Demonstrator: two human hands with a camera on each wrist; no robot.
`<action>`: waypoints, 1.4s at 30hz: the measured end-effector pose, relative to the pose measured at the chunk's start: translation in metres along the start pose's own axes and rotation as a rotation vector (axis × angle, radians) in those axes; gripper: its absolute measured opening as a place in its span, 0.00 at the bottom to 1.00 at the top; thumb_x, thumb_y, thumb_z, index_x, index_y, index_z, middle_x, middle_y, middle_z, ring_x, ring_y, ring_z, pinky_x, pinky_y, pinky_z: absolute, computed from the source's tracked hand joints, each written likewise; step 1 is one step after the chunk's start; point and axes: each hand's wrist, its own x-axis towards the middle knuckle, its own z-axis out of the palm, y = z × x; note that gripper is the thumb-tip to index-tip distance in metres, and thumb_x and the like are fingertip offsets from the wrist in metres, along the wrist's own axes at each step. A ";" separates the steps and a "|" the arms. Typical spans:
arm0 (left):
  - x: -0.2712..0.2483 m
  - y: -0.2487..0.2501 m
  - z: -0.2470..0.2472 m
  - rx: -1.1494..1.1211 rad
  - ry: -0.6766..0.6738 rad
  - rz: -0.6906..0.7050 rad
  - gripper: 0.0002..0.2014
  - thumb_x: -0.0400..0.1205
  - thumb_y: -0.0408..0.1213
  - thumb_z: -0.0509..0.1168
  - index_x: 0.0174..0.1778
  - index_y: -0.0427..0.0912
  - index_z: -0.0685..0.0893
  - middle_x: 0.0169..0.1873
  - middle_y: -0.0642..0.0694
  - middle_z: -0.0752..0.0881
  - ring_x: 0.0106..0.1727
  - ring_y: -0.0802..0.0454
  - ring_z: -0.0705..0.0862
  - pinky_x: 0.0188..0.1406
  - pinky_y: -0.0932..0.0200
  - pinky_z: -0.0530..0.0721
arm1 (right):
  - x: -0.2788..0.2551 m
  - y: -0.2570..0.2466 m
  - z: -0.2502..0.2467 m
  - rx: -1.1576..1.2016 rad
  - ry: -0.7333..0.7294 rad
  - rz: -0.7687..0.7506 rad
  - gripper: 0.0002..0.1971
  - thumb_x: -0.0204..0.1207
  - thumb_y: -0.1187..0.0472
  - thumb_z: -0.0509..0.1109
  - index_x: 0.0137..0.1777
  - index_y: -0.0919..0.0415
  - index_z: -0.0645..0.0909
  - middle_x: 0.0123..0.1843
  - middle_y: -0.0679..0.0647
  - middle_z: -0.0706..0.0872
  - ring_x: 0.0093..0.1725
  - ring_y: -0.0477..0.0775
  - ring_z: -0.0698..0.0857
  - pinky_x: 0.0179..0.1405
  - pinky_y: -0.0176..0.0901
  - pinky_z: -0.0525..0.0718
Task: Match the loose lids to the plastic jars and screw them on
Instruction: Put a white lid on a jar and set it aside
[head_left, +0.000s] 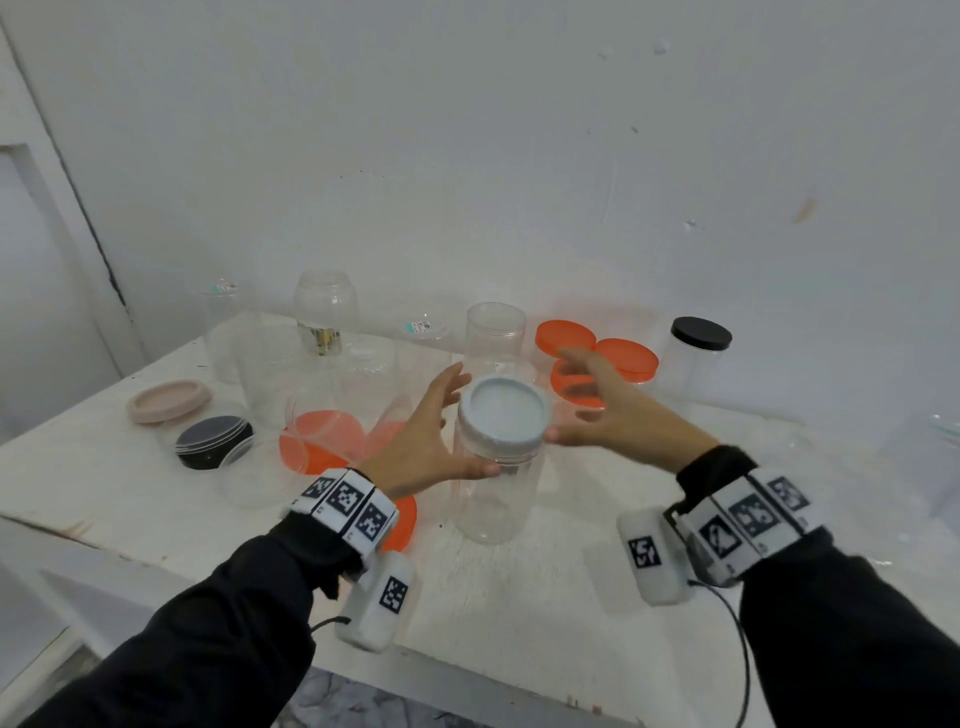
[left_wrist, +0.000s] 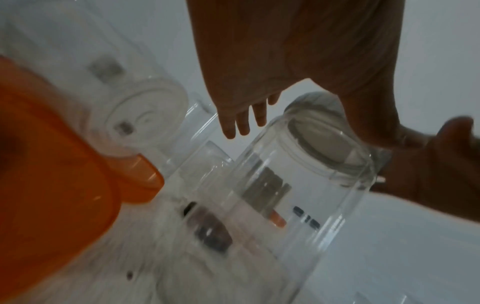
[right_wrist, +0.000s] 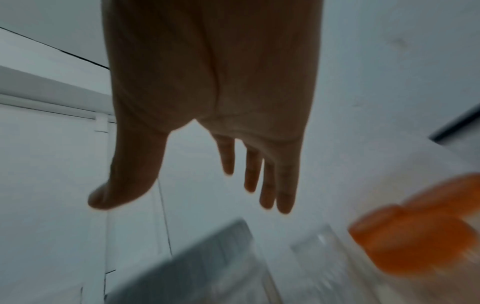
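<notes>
Both hands flank one clear jar (head_left: 493, 488) standing upright near the white table's (head_left: 545, 613) front edge, its pale grey lid (head_left: 504, 413) seated on top. Left hand (head_left: 431, 436): fingers spread, thumb touching the jar wall below the lid. Right hand (head_left: 608, 405): spread, holding nothing (thumb beside the lid). Orange lids (head_left: 597, 353) lie behind.

White surface (head_left: 519, 587) bearing: centre, a clear jar (head_left: 493, 488) with pale lid (head_left: 503, 415); 10 o'clock, pink lid (head_left: 169, 400) and black lid (head_left: 213, 441); 1 o'clock, orange lids (head_left: 566, 338) and black-lidded jar (head_left: 693, 358).
</notes>
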 end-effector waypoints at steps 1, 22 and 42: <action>-0.001 -0.002 0.004 -0.035 -0.007 -0.021 0.64 0.54 0.57 0.80 0.80 0.53 0.46 0.70 0.67 0.62 0.73 0.65 0.62 0.72 0.61 0.63 | 0.003 -0.012 -0.006 -0.061 -0.015 -0.030 0.45 0.63 0.53 0.80 0.78 0.50 0.59 0.71 0.45 0.69 0.66 0.45 0.73 0.67 0.43 0.76; 0.007 -0.029 0.030 -0.244 0.078 -0.033 0.46 0.59 0.38 0.83 0.72 0.47 0.68 0.64 0.53 0.80 0.64 0.63 0.78 0.55 0.72 0.77 | 0.048 -0.069 0.013 -0.823 -0.540 -0.092 0.43 0.67 0.64 0.76 0.77 0.37 0.60 0.72 0.48 0.64 0.69 0.53 0.69 0.65 0.49 0.74; 0.007 -0.034 0.024 -0.229 -0.014 -0.045 0.49 0.57 0.46 0.83 0.73 0.51 0.68 0.66 0.53 0.80 0.68 0.57 0.77 0.70 0.46 0.75 | 0.049 -0.062 0.022 -0.915 -0.362 -0.006 0.44 0.61 0.30 0.72 0.76 0.46 0.65 0.61 0.50 0.77 0.57 0.53 0.79 0.52 0.44 0.81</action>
